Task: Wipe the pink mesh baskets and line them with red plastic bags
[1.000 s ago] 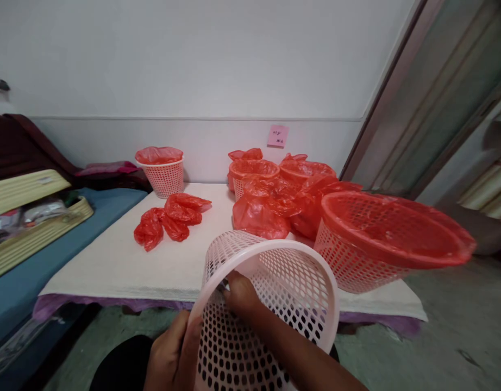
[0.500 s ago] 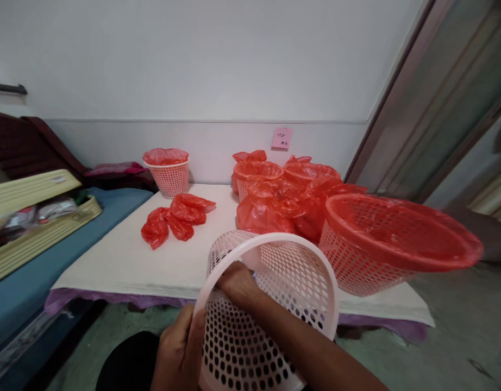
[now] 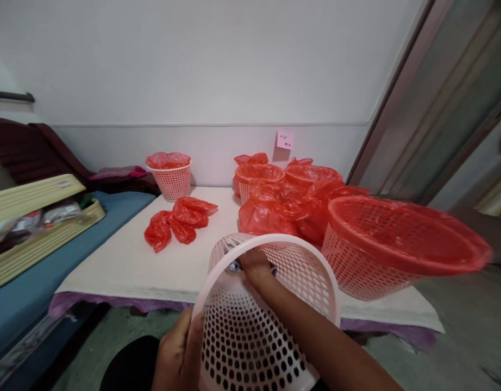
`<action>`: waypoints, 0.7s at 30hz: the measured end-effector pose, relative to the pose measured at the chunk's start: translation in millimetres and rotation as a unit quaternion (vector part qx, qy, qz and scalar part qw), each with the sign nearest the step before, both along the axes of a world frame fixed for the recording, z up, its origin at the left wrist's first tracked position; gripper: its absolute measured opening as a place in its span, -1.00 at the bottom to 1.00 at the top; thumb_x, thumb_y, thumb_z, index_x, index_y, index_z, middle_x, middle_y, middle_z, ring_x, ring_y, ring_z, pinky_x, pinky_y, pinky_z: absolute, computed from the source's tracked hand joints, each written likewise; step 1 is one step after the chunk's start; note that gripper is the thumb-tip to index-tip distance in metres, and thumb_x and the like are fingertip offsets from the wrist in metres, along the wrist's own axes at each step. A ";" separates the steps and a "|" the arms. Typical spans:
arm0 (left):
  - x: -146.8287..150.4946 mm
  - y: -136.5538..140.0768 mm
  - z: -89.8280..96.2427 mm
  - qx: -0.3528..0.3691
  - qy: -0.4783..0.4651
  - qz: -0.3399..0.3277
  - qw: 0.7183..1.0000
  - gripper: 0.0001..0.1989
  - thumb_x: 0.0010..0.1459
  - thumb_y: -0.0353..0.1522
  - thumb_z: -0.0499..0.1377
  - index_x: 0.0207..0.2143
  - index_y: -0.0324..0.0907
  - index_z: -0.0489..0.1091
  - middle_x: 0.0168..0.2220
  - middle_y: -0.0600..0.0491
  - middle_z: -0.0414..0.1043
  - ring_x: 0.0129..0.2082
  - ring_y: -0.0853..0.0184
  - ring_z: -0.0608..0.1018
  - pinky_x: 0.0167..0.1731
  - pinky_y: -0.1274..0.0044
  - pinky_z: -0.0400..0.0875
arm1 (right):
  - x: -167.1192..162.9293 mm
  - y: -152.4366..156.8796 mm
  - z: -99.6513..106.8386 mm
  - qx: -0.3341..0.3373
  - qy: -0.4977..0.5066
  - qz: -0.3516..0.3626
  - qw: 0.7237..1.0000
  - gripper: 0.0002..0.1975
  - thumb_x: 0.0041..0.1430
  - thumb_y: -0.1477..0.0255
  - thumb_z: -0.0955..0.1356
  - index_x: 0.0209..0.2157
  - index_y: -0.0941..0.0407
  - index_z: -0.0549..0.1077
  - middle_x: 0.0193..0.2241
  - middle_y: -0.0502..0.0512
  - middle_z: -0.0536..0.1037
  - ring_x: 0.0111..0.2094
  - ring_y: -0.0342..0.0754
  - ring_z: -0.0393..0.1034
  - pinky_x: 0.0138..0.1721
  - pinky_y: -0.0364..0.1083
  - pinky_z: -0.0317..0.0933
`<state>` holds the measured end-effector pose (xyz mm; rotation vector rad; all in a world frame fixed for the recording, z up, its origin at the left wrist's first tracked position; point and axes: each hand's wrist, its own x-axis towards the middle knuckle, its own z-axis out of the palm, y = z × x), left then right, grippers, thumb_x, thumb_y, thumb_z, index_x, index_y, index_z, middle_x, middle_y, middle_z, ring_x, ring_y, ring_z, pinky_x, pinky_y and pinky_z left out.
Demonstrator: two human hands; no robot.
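A pale pink plastic basket [image 3: 270, 347], full of round holes, is tilted with its mouth toward me. My left hand [image 3: 177, 353] is closed on the left side of its rim. Deep inside the basket is my right hand [image 3: 256, 266], curled, its fingertips hidden. Bits of a bluish-white material [image 3: 235, 265] show beside that hand; I cannot make out what it is. Crumpled red plastic bags [image 3: 179, 220] lie on the table beyond, to the left.
To the right stands a large basket lined with a red bag [image 3: 367, 260]. Behind are several red-lined baskets [image 3: 261, 174] and a small lined one [image 3: 174, 182]. A white cloth [image 3: 124, 271] covers the table by the wall, where a pink note [image 3: 285, 139] is stuck.
My right hand has moved deeper into the basket and to the right, off its left inner wall. The left hand keeps its hold on the rim.
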<state>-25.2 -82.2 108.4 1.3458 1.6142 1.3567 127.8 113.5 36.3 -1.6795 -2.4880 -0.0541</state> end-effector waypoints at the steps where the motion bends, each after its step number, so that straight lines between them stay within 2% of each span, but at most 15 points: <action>1: 0.6 -0.1 0.0 -0.001 0.003 -0.002 1.000 -0.62 0.22 -0.05 -0.01 -0.51 -0.10 0.30 -0.63 0.18 0.27 -0.56 0.36 0.34 -0.52 0.58 0.23 | -1.3 -6.6 -2.3 -0.005 0.000 0.009 1.000 -0.59 0.28 0.56 0.11 0.12 0.23 0.31 -0.05 0.40 0.44 -0.06 0.12 0.35 -0.07 0.05 0.21; 4: 3.2 -0.7 0.6 0.002 0.009 -0.004 1.000 -0.62 0.22 -0.05 -0.01 -0.48 -0.09 0.31 -0.62 0.19 0.27 -0.57 0.36 0.32 -0.51 0.57 0.22 | -9.5 -30.1 -13.8 -0.028 0.000 0.048 0.998 -0.58 0.23 0.50 0.20 0.12 0.08 0.30 -0.06 0.25 0.46 -0.16 0.04 0.40 -0.20 -0.06 0.26; 7: 4.5 -0.9 1.4 -0.002 0.007 -0.008 1.000 -0.63 0.22 -0.05 -0.01 -0.46 -0.09 0.31 -0.60 0.20 0.28 -0.55 0.37 0.33 -0.48 0.57 0.22 | -16.7 -40.8 -21.7 -0.050 0.000 0.066 0.997 -0.62 0.21 0.49 0.22 0.06 0.05 0.35 -0.10 0.23 0.48 -0.22 0.04 0.44 -0.27 -0.06 0.27; 11: 2.4 -0.7 0.9 -0.021 0.003 -0.002 1.000 -0.64 0.22 -0.04 -0.02 -0.41 -0.10 0.33 -0.59 0.20 0.30 -0.53 0.36 0.35 -0.45 0.57 0.23 | -17.7 -33.6 -21.4 -0.072 0.008 0.067 0.995 -0.69 0.23 0.49 0.19 -0.03 0.10 0.41 -0.22 0.22 0.54 -0.23 0.05 0.46 -0.26 -0.05 0.26; 16: -0.3 -2.2 -3.4 0.002 0.029 0.000 1.000 -0.63 0.22 -0.05 -0.01 -0.45 -0.11 0.33 -0.57 0.18 0.32 -0.51 0.36 0.37 -0.42 0.57 0.26 | -18.3 -31.5 -22.6 -0.085 0.039 0.055 0.994 -0.75 0.20 0.47 0.24 -0.12 0.12 0.45 -0.23 0.20 0.58 -0.23 0.03 0.48 -0.25 -0.09 0.27; 19: -4.2 -1.1 -8.3 0.012 0.044 -0.002 0.999 -0.65 0.23 -0.07 -0.01 -0.38 -0.12 0.36 -0.50 0.16 0.39 -0.48 0.36 0.40 -0.44 0.59 0.28 | -21.7 -32.0 -19.5 -0.068 0.074 0.033 0.994 -0.72 0.20 0.36 0.27 -0.07 0.10 0.43 -0.19 0.16 0.57 -0.21 0.02 0.49 -0.25 -0.11 0.29; 21: -8.3 0.7 -11.4 0.018 0.056 -0.025 0.998 -0.65 0.24 -0.09 -0.02 -0.38 -0.12 0.37 -0.52 0.16 0.40 -0.50 0.37 0.41 -0.46 0.60 0.30 | -23.4 -27.4 -12.3 -0.045 0.095 0.023 0.994 -0.67 0.25 0.36 0.24 0.01 0.09 0.39 -0.11 0.17 0.55 -0.15 0.03 0.46 -0.19 -0.10 0.29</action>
